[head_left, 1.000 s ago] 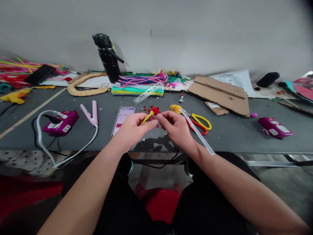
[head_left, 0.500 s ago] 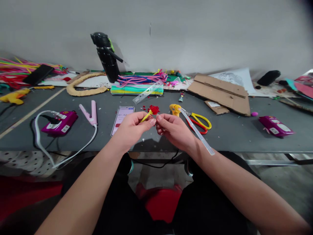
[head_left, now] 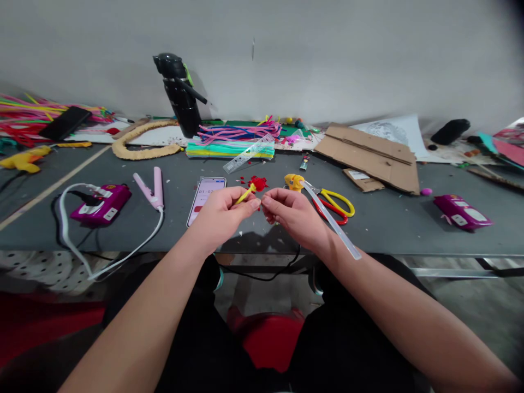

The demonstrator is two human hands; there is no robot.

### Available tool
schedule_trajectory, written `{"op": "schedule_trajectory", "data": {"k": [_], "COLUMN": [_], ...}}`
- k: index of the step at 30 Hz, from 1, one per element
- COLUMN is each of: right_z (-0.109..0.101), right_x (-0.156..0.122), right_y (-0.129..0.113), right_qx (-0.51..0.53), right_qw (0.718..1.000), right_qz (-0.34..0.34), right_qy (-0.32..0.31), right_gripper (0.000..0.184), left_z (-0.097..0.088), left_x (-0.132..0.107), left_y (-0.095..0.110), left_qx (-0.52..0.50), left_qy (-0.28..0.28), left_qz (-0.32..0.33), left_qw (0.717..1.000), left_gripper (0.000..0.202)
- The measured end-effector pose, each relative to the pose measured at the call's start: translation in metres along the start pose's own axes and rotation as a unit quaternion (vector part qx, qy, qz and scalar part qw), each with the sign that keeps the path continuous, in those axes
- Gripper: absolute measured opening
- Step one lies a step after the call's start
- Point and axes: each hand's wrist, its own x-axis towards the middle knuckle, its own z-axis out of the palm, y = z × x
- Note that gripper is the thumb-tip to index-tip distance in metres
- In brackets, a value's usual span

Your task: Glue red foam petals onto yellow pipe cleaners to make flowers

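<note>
My left hand (head_left: 221, 214) pinches a yellow pipe cleaner stem with a red fuzzy head (head_left: 257, 184), held just above the grey table's front edge (head_left: 368, 248). My right hand (head_left: 295, 215) sits close to its right, fingers curled in a pinch near the stem's base; what they hold is too small to name. A yellow glue gun (head_left: 293, 182) with a clear glue stick (head_left: 333, 224) lies behind my right hand. Small red scraps (head_left: 245, 180) are scattered beneath the red head.
A phone (head_left: 206, 193) lies left of my hands, with a pink hair straightener (head_left: 151, 188) and purple box (head_left: 101, 203) further left. Yellow and red scissors (head_left: 335, 206), cardboard (head_left: 368, 155), a ruler (head_left: 249, 154), pipe cleaner bundles (head_left: 231, 142) and a black bottle (head_left: 180, 98) stand behind.
Both hands have stayed nearly in place; the red head has lifted slightly, and the fingertips of my right hand have drawn closer to my left.
</note>
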Motion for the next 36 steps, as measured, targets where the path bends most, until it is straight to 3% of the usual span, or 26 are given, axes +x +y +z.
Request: {"op": "schedule_trajectory", "data": {"k": [15, 21, 26, 36], "right_z": [-0.003, -0.008, -0.008, -0.005], "right_x": [-0.004, -0.006, -0.007, 0.000], "right_y": [0.001, 0.001, -0.003, 0.000], "right_qx": [0.046, -0.077, -0.129, -0.210], "right_qw": [0.998, 0.997, 0.989, 0.967], "right_qz": [0.025, -0.023, -0.057, -0.111], "right_qy": [-0.038, 0.013, 0.053, 0.090], "right_gripper": [0.035, 0.033, 0.028, 0.023], "left_z": [0.004, -0.006, -0.015, -0.002], "left_x": [0.002, 0.000, 0.000, -0.005], "left_y": [-0.002, 0.001, -0.004, -0.004], "left_qx": [0.025, 0.125, 0.254, 0.354], "left_qy": [-0.013, 0.000, 0.045, 0.043], "left_qz": [0.036, 0.020, 0.039, 0.052], "left_qw": [0.999, 0.992, 0.965, 0.933], "left_gripper": [0.025, 0.030, 0.033, 0.028]}}
